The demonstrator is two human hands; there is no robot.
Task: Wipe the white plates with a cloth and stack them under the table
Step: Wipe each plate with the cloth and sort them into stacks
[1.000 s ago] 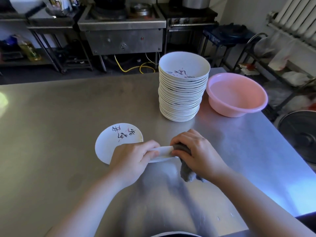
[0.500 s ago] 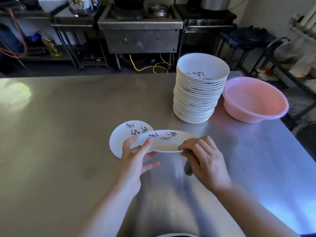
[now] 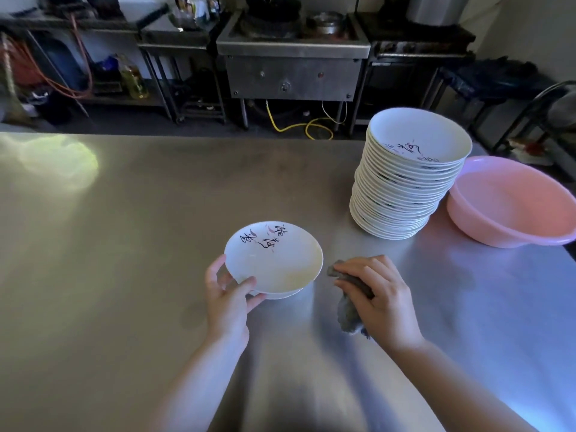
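A white plate (image 3: 274, 257) with black calligraphy lies face up on top of a second white plate, whose rim (image 3: 280, 296) peeks out beneath it, on the steel table (image 3: 124, 244). My left hand (image 3: 229, 294) holds the top plate's near left rim, thumb over the edge. My right hand (image 3: 378, 294) grips a crumpled grey cloth (image 3: 350, 310) just right of the plates, resting on the table. A tall stack of white plates (image 3: 408, 182) stands at the back right.
A pink plastic basin (image 3: 511, 204) sits to the right of the tall stack, near the table's right edge. Beyond the table's far edge stand a steel stove (image 3: 293, 60), shelves and a yellow hose (image 3: 299, 126) on the floor.
My left hand has carried the wiped plate leftwards and set it on the plate lying on the table. My right hand with the cloth has come off the plate's rim.
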